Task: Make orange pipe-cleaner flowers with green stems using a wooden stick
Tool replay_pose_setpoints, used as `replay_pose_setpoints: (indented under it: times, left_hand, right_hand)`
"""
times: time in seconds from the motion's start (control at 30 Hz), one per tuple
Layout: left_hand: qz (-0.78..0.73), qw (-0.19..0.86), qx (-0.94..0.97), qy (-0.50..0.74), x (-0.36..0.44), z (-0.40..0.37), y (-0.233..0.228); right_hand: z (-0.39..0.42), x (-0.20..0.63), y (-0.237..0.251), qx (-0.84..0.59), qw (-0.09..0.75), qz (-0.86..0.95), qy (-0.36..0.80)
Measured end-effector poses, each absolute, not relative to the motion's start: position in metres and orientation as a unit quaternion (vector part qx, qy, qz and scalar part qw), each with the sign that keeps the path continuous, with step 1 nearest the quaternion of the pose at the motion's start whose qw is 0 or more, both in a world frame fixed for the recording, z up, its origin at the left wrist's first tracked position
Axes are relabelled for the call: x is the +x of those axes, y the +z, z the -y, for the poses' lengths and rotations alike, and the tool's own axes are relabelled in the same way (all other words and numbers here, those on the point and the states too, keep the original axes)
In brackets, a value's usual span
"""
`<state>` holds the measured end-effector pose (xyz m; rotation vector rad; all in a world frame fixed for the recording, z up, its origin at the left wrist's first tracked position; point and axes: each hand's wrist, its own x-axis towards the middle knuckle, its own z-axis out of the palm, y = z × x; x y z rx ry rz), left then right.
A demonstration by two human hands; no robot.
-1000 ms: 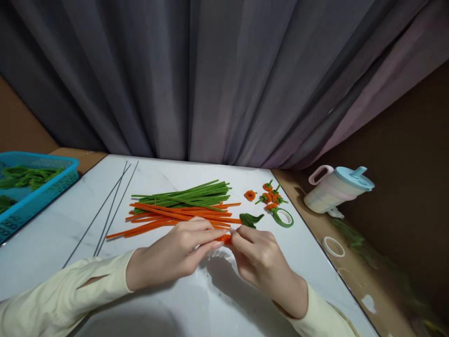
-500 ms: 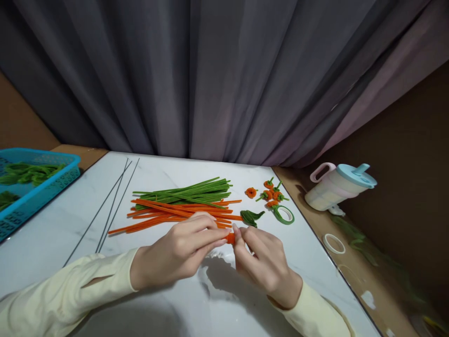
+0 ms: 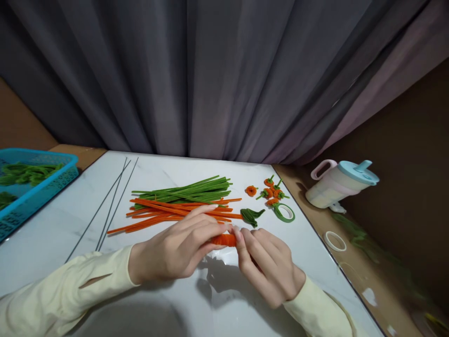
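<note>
A tightly wound orange pipe cleaner coil (image 3: pixel 224 240) is pinched at both ends above the near part of the table. My left hand (image 3: pixel 177 245) closes its thumb and fingers around the coil's left end, with one finger raised. My right hand (image 3: pixel 268 264) grips the right end between thumb and fingertips. Just beyond my hands lie loose orange pipe cleaners (image 3: pixel 154 220), partly behind my left hand. Green pipe cleaners (image 3: pixel 185 191) are heaped behind these. A dark green leaf-like piece (image 3: pixel 250 216) lies beyond my right hand.
Several small orange flowers with green stems (image 3: pixel 269 191) and a roll of green tape (image 3: pixel 276 213) sit at the right. Dark thin wires (image 3: pixel 108 206) lie left, near a blue basket (image 3: pixel 52 181) of green pieces. A lidded cup (image 3: pixel 329 189) and white ring (image 3: pixel 334 241) stand beyond the table's right edge.
More of the orange coil shows between my hands. One finger of my left hand has lifted, and my right hand has shifted slightly right and down.
</note>
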<state>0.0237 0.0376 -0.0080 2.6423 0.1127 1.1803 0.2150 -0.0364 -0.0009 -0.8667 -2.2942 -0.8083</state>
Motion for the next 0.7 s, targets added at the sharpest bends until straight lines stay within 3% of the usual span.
replay_pose_setpoints:
  times: [0.2,0.37,0.53,0.7]
  left_hand:
    - [-0.017,0.055,0.929,0.367,0.02,-0.041,-0.008]
    - [-0.014,0.061,0.924,0.377,0.02,-0.041,-0.01]
    - [-0.067,0.214,0.889,0.4,0.025,-0.038,-0.006]
    - [-0.218,0.389,0.838,0.316,0.022,-0.028,-0.004]
  right_hand:
    - [0.037,0.214,-0.002,-0.322,0.28,0.852,-0.302]
    - [0.035,0.214,0.0,-0.307,0.28,0.856,-0.308]
    - [0.031,0.218,0.001,-0.301,0.25,0.847,-0.361]
    - [0.036,0.217,-0.006,-0.32,0.227,0.845,-0.364]
